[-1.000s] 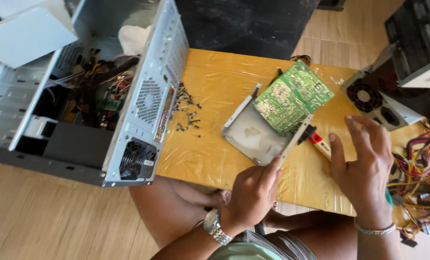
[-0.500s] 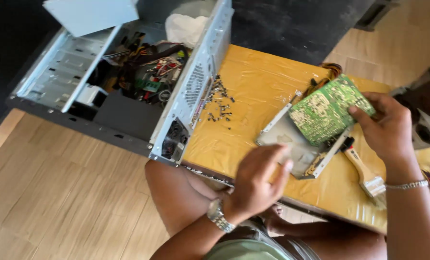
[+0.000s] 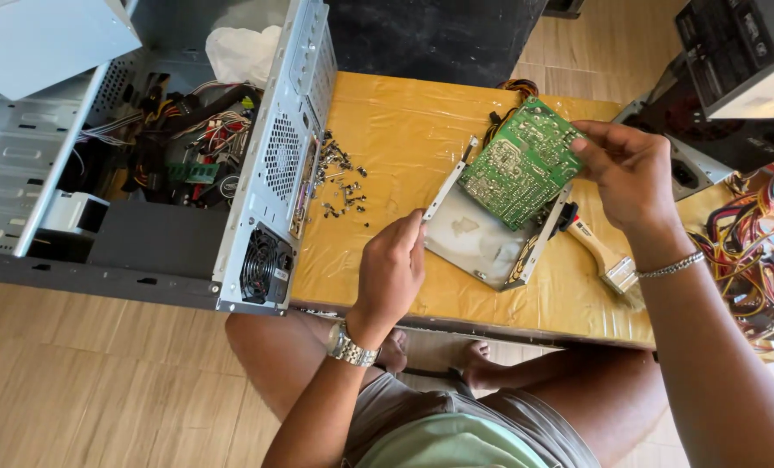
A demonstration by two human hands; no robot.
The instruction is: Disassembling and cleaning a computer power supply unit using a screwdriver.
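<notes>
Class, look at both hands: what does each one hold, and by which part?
The right hand holds the green circuit board by its right edge. The left hand grips the metal casing at its left wall.

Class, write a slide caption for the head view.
Right hand lifts green circuit board from metal tray, steadied by left hand.

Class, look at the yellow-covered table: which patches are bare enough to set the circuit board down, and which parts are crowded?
Bare patches on the table: the far strip between the computer case and the circuit board, and the near edge between the left hand and the case's fan corner. Crowded: loose screws beside the case, the metal tray mid-table, the brush under the right hand.
</notes>
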